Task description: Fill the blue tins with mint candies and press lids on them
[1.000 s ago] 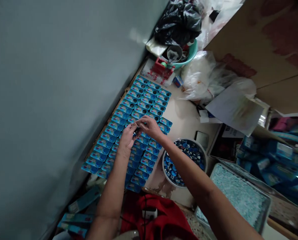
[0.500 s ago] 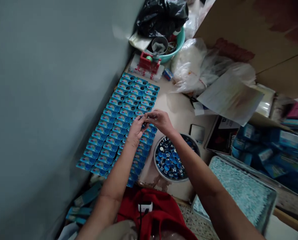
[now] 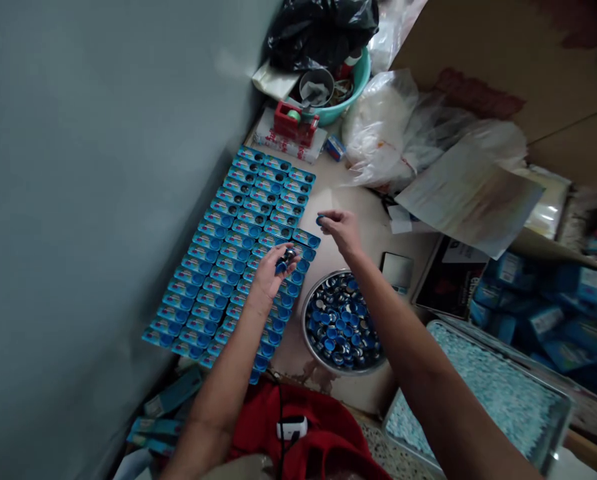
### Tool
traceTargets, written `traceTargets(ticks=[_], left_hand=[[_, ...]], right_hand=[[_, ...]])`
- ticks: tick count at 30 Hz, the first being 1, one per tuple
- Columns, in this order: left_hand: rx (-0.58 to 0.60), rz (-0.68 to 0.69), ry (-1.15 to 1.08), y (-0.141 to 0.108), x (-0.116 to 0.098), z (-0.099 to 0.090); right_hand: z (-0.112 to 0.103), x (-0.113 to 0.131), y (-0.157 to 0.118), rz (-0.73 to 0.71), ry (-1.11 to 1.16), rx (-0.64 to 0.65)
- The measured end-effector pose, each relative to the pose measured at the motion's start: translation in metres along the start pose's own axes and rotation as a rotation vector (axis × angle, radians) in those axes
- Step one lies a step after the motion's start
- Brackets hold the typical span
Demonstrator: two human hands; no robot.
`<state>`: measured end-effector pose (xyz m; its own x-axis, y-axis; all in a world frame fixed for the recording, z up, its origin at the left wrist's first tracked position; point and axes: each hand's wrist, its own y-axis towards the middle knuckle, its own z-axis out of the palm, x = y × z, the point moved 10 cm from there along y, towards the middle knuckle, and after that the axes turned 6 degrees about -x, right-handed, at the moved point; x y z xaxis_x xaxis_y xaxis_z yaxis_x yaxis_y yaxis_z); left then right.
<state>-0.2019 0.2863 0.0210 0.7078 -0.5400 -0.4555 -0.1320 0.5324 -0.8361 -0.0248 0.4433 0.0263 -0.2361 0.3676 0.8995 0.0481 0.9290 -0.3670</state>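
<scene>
My left hand (image 3: 273, 270) is curled palm up around several small round blue-and-silver caps (image 3: 281, 265), over the right part of the laid-out rows. In a pinch, my right hand (image 3: 342, 230) holds one blue cap (image 3: 320, 220) just right of the rows, apart from my left hand. Blue cards (image 3: 223, 275) lie in slanting rows on the table; many in the nearer rows show a blue disc, while several at the far end show a dark round spot. A round metal bowl (image 3: 305, 333) full of blue and silver caps stands below my right forearm.
A red tape dispenser (image 3: 295, 123), a green basin (image 3: 361, 80) and a black bag (image 3: 323, 33) are at the back. Plastic bags (image 3: 381, 133) and a paper sheet (image 3: 471, 190) lie right. A tray of pale blue bits (image 3: 483, 387) stands at lower right, near blue boxes (image 3: 568, 320).
My hands were together over the cards and have separated. My right hand has moved right with a blue cap; my left hand has turned open enough to show the caps in it.
</scene>
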Motion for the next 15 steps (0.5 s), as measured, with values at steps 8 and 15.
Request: traceTargets(ticks=[8,15], left_hand=[[0.114,0.068,0.083,0.021,-0.062,0.010],[0.115,0.080,0.107,0.067,-0.088,0.034]], right_hand=[[0.021,0.073,0.102,-0.248,-0.456,-0.140],[0.047,0.069,0.159,-0.268,-0.808,-0.044]])
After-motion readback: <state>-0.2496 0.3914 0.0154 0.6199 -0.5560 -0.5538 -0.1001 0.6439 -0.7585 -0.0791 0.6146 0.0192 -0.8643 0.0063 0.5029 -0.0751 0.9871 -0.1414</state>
